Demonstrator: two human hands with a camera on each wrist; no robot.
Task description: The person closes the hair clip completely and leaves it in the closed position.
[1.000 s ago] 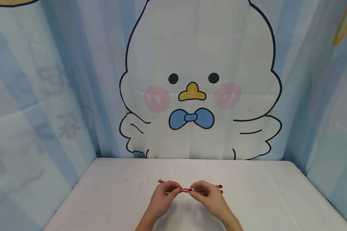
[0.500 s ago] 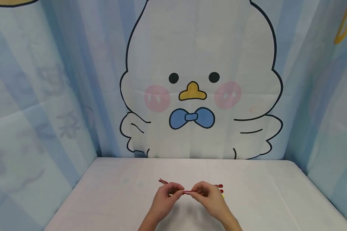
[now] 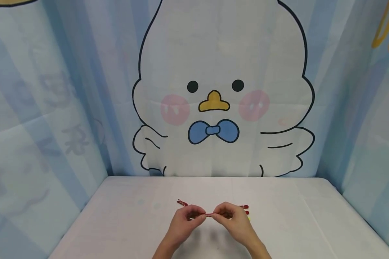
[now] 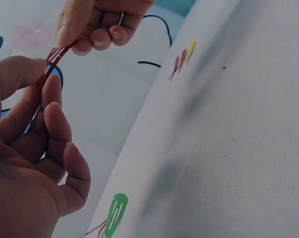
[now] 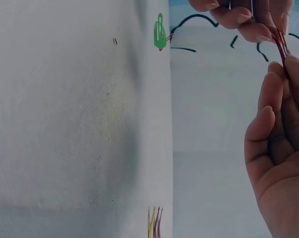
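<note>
A red snap hair clip [image 3: 209,215] is held above the white table, stretched between both hands. My left hand [image 3: 183,223] pinches one end between thumb and fingertips. At the other end, the thumb and index finger of my right hand [image 3: 236,222] pinch it too. In the left wrist view, slots show in the red clip [image 4: 51,60] between the two thumbs; its ends are hidden by the fingers. From the right wrist, the clip [image 5: 282,47] appears nearly edge-on, with its thin strips slightly apart.
On the left of the table lie a red clip [image 3: 182,203] and a green snap clip [image 4: 117,214]. Two red clips, one of them here [image 3: 244,207], and a yellow clip [image 4: 191,51] lie on the right. A printed curtain [image 3: 214,158] rises behind the table.
My left hand has shifted slightly right, so less of the clip shows between the hands. The clip has turned from showing its flat face to nearly edge-on in the head view.
</note>
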